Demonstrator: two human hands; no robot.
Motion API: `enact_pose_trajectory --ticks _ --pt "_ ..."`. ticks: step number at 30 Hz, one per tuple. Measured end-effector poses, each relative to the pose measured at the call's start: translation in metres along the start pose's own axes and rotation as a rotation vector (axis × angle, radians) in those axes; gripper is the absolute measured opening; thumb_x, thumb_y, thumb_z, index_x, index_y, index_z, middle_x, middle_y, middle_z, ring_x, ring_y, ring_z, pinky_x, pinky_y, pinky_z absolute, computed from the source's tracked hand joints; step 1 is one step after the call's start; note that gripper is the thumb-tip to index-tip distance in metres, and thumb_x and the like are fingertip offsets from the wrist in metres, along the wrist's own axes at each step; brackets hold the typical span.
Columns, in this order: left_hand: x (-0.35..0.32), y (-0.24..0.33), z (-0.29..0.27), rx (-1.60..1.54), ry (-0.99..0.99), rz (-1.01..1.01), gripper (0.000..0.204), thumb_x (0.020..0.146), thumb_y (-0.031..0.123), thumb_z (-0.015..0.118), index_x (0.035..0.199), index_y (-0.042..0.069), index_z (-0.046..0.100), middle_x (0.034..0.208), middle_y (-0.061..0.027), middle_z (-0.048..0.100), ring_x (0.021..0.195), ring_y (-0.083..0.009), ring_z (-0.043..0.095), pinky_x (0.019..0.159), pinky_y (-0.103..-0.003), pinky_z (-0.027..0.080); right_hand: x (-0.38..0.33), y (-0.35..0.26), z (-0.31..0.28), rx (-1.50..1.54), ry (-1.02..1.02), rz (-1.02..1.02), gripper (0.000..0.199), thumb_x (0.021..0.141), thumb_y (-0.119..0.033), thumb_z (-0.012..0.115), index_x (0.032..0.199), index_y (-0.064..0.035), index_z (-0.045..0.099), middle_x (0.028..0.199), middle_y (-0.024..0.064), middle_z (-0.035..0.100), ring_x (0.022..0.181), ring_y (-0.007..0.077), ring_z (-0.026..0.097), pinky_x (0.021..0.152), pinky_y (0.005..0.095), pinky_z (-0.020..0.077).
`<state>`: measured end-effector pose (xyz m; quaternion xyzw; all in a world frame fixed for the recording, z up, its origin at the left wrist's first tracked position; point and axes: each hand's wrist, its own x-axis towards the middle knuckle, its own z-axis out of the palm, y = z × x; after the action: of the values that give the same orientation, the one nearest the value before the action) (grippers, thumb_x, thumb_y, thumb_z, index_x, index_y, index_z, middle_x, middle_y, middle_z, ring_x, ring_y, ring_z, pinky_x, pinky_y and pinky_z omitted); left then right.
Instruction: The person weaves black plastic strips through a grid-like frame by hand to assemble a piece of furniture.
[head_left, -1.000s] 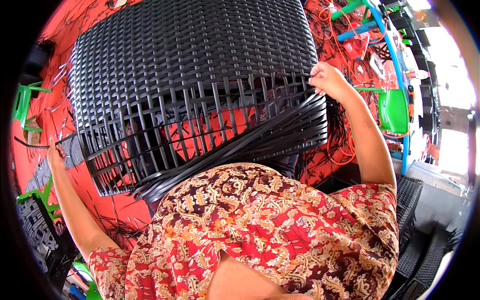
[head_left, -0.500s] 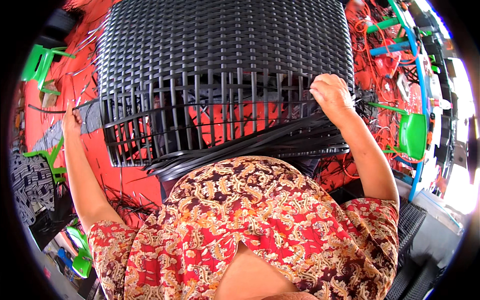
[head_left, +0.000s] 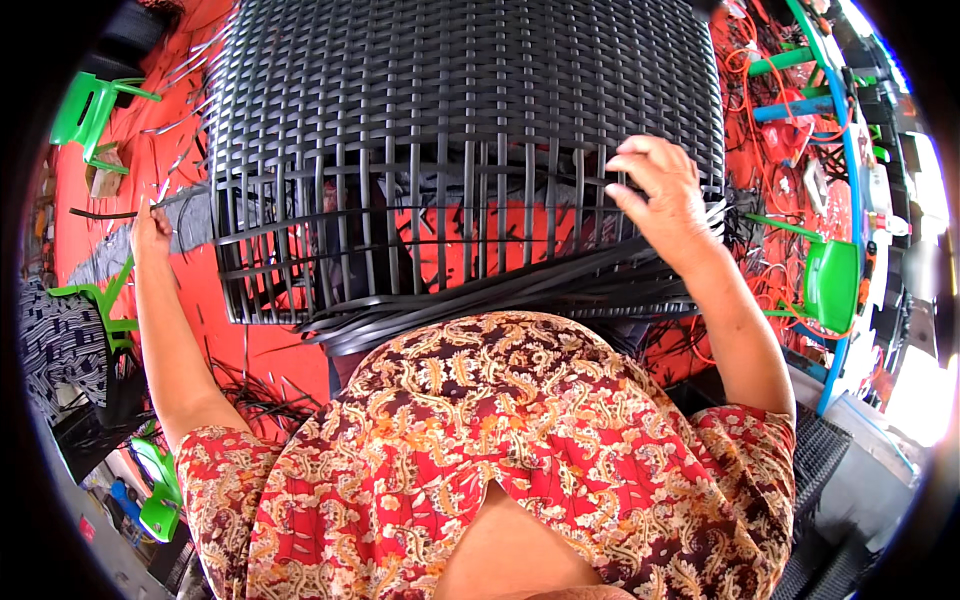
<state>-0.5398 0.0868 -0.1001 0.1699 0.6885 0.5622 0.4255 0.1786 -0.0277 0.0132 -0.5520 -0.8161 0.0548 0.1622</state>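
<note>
A large black woven wicker piece (head_left: 470, 80) stands in front of me, closely woven at the far part. Nearer, its upright strips are bare, with only a few loose crosswise strands between them. My left hand (head_left: 152, 232) is out past its left side, fingers closed on a thin black plastic strip (head_left: 105, 214) whose tail sticks out leftward. At the right part of the openwork is my right hand (head_left: 662, 195), thumb and fingers apart, close to the upright strips. Below it, a bundle of loose black strips (head_left: 480, 300) lies across the near edge, against my patterned shirt.
Green plastic chairs stand at the left (head_left: 85, 115) and right (head_left: 832, 285). A blue and green metal frame (head_left: 848, 180) with orange cords rises at the right. Strip scraps litter the red floor (head_left: 195, 310). A patterned cloth (head_left: 65, 350) hangs at the left.
The fingers of my right hand have spread from a closed pinch, and that hand has shifted slightly left. My left hand still grips the strip. The view has shifted a little.
</note>
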Motion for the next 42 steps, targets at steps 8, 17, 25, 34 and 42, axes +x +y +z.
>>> enact_pose_trajectory --ticks 8,17,25,34,42 --pt "-0.003 0.002 0.0 0.011 -0.007 -0.002 0.04 0.09 0.04 0.057 0.063 0.016 0.039 0.052 0.0029 0.037 0.042 -0.0099 0.033 0.04 -0.025 0.026 0.002 0.001 0.034 -0.049 0.005 -0.011 0.005 0.073 -0.011 0.068 0.075 -0.0086 0.064 0.115 -0.0002 0.054 0.111 0.0227 0.047 0.097 0.0391 0.0325" --pt "0.006 0.002 0.004 0.038 0.089 0.023 0.041 0.09 0.041 0.056 0.063 0.015 0.04 0.051 0.0015 0.038 0.041 -0.0114 0.035 0.037 -0.025 0.027 0.015 0.002 0.048 -0.004 -0.087 0.184 0.006 0.08 -0.012 0.059 0.076 -0.0075 0.06 0.137 0.0014 0.038 0.132 0.0272 0.028 0.102 0.0477 0.0265" --pt "-0.002 -0.003 -0.035 0.861 0.322 0.073 0.044 0.082 0.05 0.059 0.074 0.007 0.055 0.07 -0.0072 0.056 0.062 -0.0195 0.055 0.052 -0.031 0.042 -0.001 0.022 -0.025 0.165 0.341 0.19 0.02 0.076 -0.004 0.066 0.094 -0.0113 0.066 0.117 0.0086 0.058 0.112 0.0268 0.051 0.098 0.0364 0.0378" --pt "-0.325 -0.003 0.291 0.723 -0.714 1.167 0.012 0.082 0.011 0.066 0.093 0.008 0.068 0.094 -0.0056 0.064 0.091 -0.0172 0.06 0.083 -0.029 0.048 -0.046 0.056 -0.016 -0.062 0.191 0.101 0.011 0.073 -0.013 0.069 0.083 -0.0142 0.066 0.093 -0.0024 0.061 0.098 0.0208 0.054 0.089 0.0378 0.0367" --pt "-0.367 -0.099 0.384 0.896 -1.019 1.505 0.018 0.073 0.013 0.067 0.09 0.007 0.065 0.091 -0.006 0.056 0.088 -0.0261 0.054 0.08 -0.037 0.046 -0.035 0.05 0.0 -0.067 0.061 0.117 0.009 0.074 -0.012 0.067 0.083 -0.012 0.066 0.097 -0.0008 0.057 0.1 0.021 0.051 0.093 0.0376 0.0348"
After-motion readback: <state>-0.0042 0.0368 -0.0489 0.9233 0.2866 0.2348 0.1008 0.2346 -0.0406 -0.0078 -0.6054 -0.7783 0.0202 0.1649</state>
